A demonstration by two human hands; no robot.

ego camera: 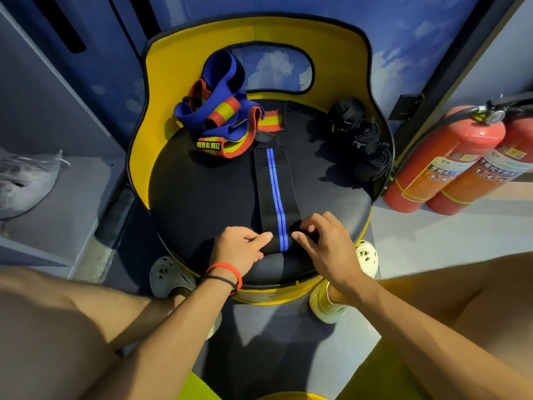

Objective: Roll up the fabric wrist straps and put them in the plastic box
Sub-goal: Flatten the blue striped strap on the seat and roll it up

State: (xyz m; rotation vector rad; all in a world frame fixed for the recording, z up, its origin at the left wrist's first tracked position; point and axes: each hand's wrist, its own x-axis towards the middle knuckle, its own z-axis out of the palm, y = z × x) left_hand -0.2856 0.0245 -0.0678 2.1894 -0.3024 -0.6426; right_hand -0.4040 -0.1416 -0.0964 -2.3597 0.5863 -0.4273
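"So, where's the strap?" the desk asks.

"On my feed, the black strap [277,192] with the blue stripe lies flat along the chair seat [202,203], running away from the person. Its near end is turned into a small tight roll by the seat's front edge. The left hand [239,249] pinches the roll's left end, with the forefinger laid along it. The right hand [323,241] has its fingers curled over the right end. Both grips are clamped on fabric."

"Risks?"

"My read is that the roll goes cone-shaped if one hand leads, and the stripe would wander off line. The fabric looks springy (elastic, I'd guess), so a slack grip could let it unwind. The roll also sits close to the front edge and could drop to the floor between the feet."

"Surroundings?"

"The strap's far end reaches the tangled heap of coloured straps [219,122] at back left. I can't tell whether it's caught under them; if it is, it'll drag. The black rolls [363,145] sit against the right rim, apart from the strap. Two fire extinguishers [450,168] stand on the floor to the right. The plastic box isn't in view, so I can't say where the finished roll goes."
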